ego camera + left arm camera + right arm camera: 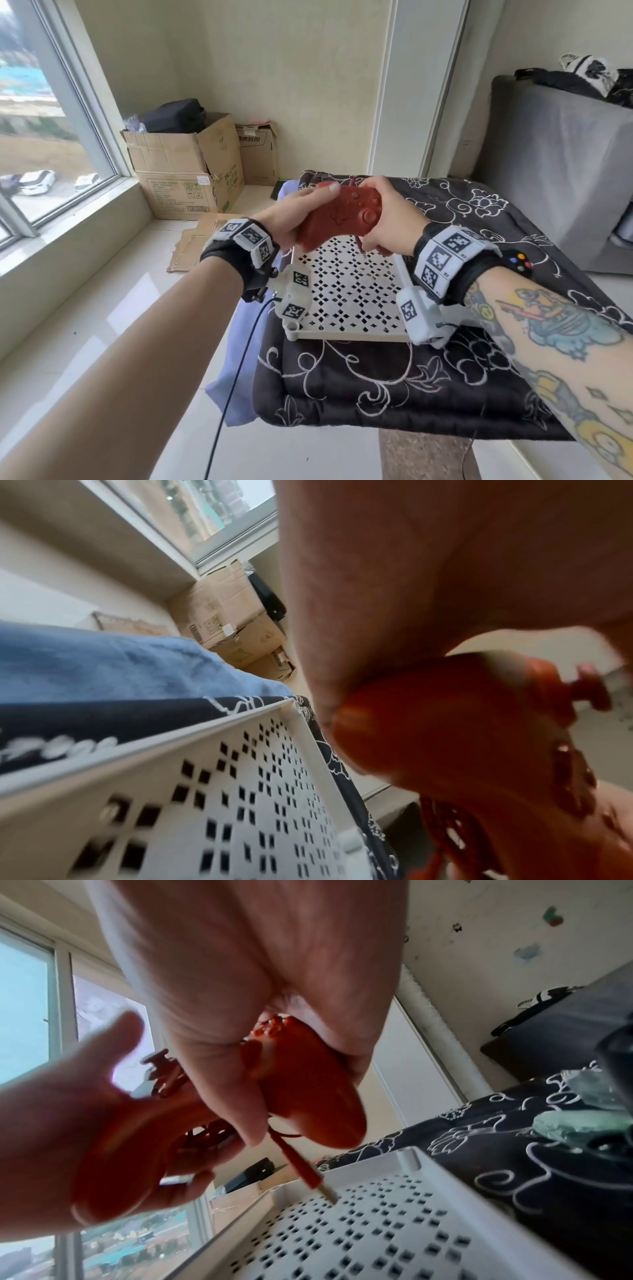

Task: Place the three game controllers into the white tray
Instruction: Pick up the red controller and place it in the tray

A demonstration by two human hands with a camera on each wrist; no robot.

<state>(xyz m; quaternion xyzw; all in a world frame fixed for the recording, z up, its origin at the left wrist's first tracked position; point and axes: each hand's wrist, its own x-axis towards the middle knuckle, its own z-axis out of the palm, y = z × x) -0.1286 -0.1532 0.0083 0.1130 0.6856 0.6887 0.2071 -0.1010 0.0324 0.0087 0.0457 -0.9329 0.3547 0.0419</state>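
Both hands gripped a red controller (pixel 342 217) above the white tray's (pixel 346 334) far end — left hand (pixel 291 214) and right hand (pixel 387 216) each curled round a grip, its long axis crosswise, face up, plug (pixel 327 1194) dangling trayward.

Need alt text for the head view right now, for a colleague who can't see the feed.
Both hands, left hand and right hand, grip a red game controller in the air above the far end of an empty white perforated tray. The tray sits on a black floral cloth; the controller's cable plug dangles over it.
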